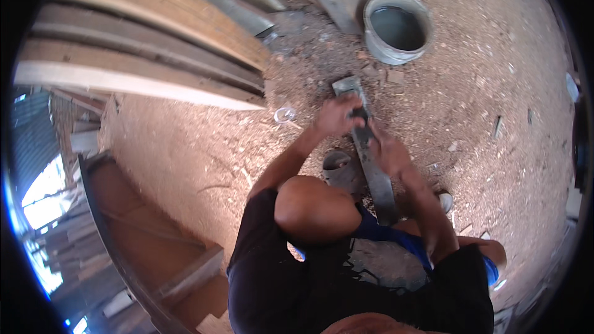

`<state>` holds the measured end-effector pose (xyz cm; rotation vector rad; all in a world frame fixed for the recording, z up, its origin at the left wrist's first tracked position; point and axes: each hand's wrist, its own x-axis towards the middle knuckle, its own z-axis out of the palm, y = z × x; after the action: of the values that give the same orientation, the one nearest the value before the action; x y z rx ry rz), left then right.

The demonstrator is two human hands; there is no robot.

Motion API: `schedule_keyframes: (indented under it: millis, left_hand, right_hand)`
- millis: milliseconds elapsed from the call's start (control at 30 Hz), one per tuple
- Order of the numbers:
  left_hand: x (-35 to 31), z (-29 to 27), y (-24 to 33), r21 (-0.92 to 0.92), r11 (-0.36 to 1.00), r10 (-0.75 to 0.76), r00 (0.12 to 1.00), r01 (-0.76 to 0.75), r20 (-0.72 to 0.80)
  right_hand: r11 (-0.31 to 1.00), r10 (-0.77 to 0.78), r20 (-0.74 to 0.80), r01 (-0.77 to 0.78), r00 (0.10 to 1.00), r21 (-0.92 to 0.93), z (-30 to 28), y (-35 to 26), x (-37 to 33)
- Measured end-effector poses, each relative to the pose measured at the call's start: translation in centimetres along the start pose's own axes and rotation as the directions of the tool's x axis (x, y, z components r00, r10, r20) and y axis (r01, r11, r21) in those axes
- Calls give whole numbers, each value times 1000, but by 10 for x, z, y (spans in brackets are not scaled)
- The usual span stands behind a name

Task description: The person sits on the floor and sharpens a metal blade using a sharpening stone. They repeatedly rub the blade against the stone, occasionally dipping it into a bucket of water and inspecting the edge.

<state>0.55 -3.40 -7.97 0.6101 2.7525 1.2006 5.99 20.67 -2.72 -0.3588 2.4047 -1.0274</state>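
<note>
My left hand [339, 115] is closed, its fingers curled round one end of a small dark object [359, 114] whose kind I cannot make out. Close to it, my right hand [391, 156] is also closed, slightly smeared by motion; what it grips is mostly hidden. Both hands are over a long, narrow, flat grey-black bar [375, 179] that runs from the ground in front of me back between my legs. Beside this bar, near my left knee, stands a dark round pot [339, 170] with an open top.
A pale bucket [385, 55] of grey liquid stands beyond the bar. Thick wooden beams [154, 55] lie at the upper left. A brown wooden trough-like frame [133, 229] is at the lower left. Wood chips and shavings cover the ground [482, 99]. A clear plastic ring-shaped piece [284, 115] lies near my left hand.
</note>
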Motion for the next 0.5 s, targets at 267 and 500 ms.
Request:
schedule_keyframes:
  millis: [267, 500]
  left_hand:
    - [-29, 22, 7, 270, 932, 265, 963, -243, -51]
    - [-7, 8, 9, 112, 984, 131, 986, -142, 101]
  right_hand:
    - [987, 148, 80, -152, 986, 43, 27, -11, -30]
    - [987, 148, 150, -154, 978, 33, -5, -14, -12]
